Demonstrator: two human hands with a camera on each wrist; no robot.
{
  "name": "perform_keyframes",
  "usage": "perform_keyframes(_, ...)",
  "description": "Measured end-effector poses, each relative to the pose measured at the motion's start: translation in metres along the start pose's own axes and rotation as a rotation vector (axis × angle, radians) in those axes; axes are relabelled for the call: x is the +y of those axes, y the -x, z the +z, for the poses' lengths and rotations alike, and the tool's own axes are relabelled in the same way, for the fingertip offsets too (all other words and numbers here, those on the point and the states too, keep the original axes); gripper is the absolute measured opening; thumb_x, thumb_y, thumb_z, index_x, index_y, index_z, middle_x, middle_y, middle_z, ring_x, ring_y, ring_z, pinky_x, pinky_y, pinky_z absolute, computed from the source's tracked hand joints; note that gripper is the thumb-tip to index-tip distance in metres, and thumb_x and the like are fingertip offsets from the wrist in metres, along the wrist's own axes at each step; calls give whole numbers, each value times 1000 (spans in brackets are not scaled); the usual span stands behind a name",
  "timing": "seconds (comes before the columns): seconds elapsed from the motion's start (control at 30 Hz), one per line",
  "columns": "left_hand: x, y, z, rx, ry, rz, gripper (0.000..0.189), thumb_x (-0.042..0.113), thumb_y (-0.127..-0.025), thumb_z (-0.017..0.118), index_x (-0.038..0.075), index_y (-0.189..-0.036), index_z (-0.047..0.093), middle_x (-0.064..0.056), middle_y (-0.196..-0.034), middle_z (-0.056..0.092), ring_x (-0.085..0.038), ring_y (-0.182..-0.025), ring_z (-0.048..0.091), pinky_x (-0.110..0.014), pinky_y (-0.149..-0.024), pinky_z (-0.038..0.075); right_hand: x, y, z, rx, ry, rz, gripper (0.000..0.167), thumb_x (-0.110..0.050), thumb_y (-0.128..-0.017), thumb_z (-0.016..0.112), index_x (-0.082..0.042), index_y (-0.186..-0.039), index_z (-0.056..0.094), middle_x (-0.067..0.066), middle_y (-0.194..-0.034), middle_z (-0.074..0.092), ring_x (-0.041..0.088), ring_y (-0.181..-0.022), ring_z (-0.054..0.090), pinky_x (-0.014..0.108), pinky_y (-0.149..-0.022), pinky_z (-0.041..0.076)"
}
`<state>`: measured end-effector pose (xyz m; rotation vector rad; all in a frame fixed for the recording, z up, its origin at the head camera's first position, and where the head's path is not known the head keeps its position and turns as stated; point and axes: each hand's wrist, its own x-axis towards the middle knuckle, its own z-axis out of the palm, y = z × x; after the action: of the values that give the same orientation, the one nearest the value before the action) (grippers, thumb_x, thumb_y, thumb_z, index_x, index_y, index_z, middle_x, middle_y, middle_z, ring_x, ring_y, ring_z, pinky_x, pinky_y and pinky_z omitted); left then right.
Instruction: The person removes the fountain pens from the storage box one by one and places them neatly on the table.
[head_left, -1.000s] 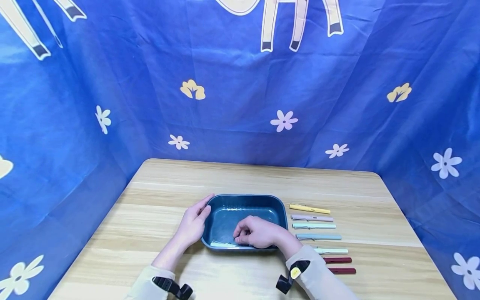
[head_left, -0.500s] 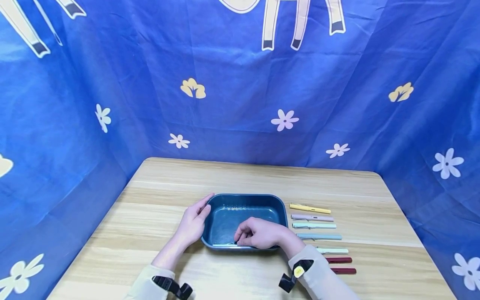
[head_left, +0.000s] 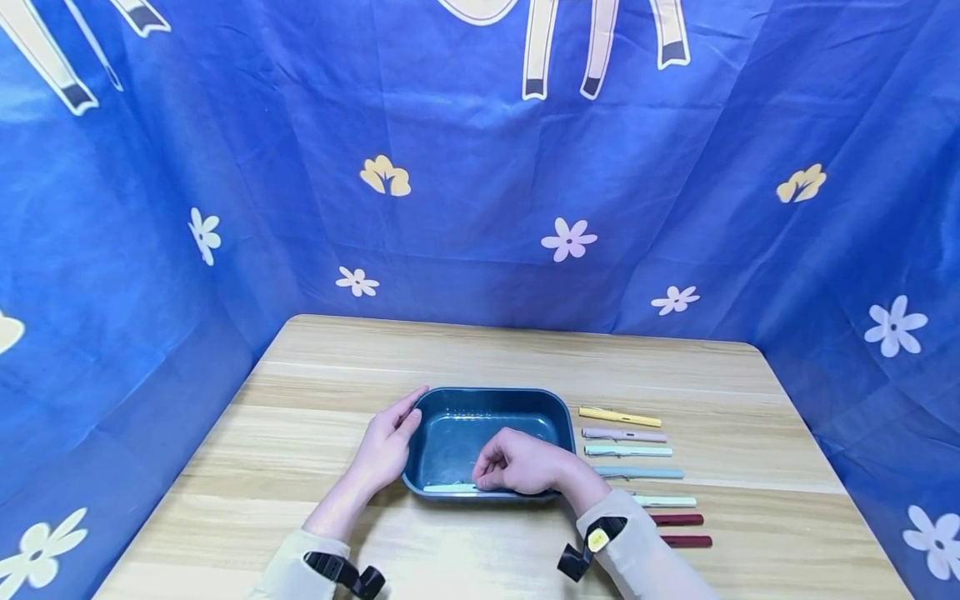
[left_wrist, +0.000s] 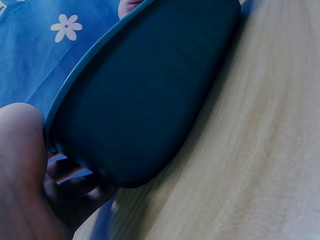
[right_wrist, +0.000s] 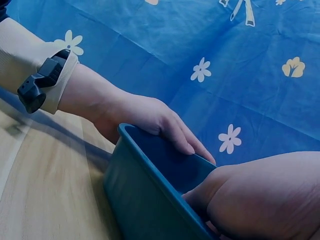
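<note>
A dark teal rectangular bin (head_left: pixel 491 400) sits on the table. My left hand (head_left: pixel 385 450) grips its left end, thumb at the rim and fingers against the outside wall, as the left wrist view also shows. Inside, along the near wall, lies a pale mint pen (head_left: pixel 450 488). My right hand (head_left: pixel 517 462) reaches into the bin, and its thumb and fingers pinch the pen's right end. That end is hidden by the fingers. In the right wrist view the bin's near wall (right_wrist: pixel 145 195) hides the right fingertips and the pen.
Right of the bin lie several capped pens in a column: yellow (head_left: pixel 619 417), lilac (head_left: pixel 624 436), mint (head_left: pixel 628 452), light blue (head_left: pixel 639 473), another mint (head_left: pixel 666 502) and two dark red, the lower one (head_left: pixel 688 542) nearest. A blue patterned curtain (head_left: pixel 465 250) surrounds the wooden table (head_left: pixel 337 358).
My right hand has shifted slightly right and up inside the bin. The mint pen has turned a little, its clip no longer showing at the left. My left hand stays put.
</note>
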<state>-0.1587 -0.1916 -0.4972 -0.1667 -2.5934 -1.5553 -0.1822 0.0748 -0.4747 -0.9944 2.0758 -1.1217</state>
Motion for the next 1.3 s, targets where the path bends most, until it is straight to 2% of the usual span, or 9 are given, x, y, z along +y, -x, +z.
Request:
perform_keyframes(0.27, 0, 0, 0, 2, -6, -3, 43, 9, -113, 46, 4, -155, 53, -18, -157, 51, -36, -147, 44, -53, -124, 31, 1, -1, 0, 55, -67, 42, 16, -9, -104, 68, -12, -95, 81, -2, -80, 73, 9, -69, 64, 22, -70, 56)
perform_keyframes(0.43, 0, 0, 0, 3, 1, -1, 43, 9, -113, 47, 4, -155, 53, -18, -156, 51, -36, -147, 44, -53, -124, 32, -1, 1, 1, 91, -163, 79, 15, -9, -105, 67, -10, -97, 80, 7, -79, 74, 13, -63, 66, 21, -59, 54)
perform_keyframes(0.5, 0, 0, 0, 3, 1, 3, 43, 9, -113, 47, 3, -155, 53, -19, -156, 51, -36, -147, 44, -53, -124, 32, -2, 1, 1, 102, -163, 71, 12, -9, -103, 70, -10, -96, 80, 7, -78, 74, 13, -65, 67, 22, -59, 53)
perform_keyframes(0.67, 0, -1, 0, 2, -1, 7, 43, 8, -112, 47, 4, -154, 54, -19, -156, 52, -36, -146, 45, -53, -124, 33, -3, 2, -1, 150, -102, 40, 5, -9, -96, 80, -14, -96, 81, -4, -85, 74, 9, -80, 65, 24, -71, 52)
perform_keyframes(0.77, 0, -1, -1, 2, -4, 5, 43, 8, -112, 47, 3, -154, 54, -19, -155, 52, -36, -146, 45, -53, -123, 33, -3, 2, -2, 178, -119, 25, 6, -8, -94, 81, -14, -98, 81, -4, -86, 73, 10, -74, 61, 23, -66, 50)
perform_keyframes(0.9, 1, -1, -1, 5, -7, 6, 43, 8, -112, 47, 3, -154, 54, -20, -155, 52, -37, -146, 45, -54, -123, 33, -3, 3, -4, 207, -189, -10, 7, -6, -94, 80, -10, -100, 81, 6, -83, 75, 14, -65, 62, 21, -57, 48)
perform_keyframes(1.0, 1, 0, -2, 6, -12, 10, 43, 8, -112, 47, 3, -155, 53, -20, -155, 52, -37, -146, 44, -54, -123, 32, -4, 3, -5, 219, -227, -36, 8, -5, -95, 79, -8, -102, 81, 10, -84, 78, 19, -71, 69, 22, -62, 55)
perform_keyframes(1.1, 2, 0, -2, 4, -17, 15, 43, 8, -113, 46, 3, -155, 53, -20, -156, 51, -38, -147, 44, -55, -123, 32, -6, 3, -5, 228, -236, -50, 8, -6, -97, 77, -9, -104, 81, 8, -87, 79, 22, -78, 75, 27, -70, 61)
perform_keyframes(1.3, 2, 0, -1, 3, -14, 19, 43, 8, -113, 46, 3, -155, 53, -20, -155, 52, -37, -146, 44, -54, -124, 32, -10, 6, -8, 256, -249, -68, 9, -6, -98, 76, -9, -105, 81, 7, -88, 80, 32, -86, 77, 30, -76, 63)
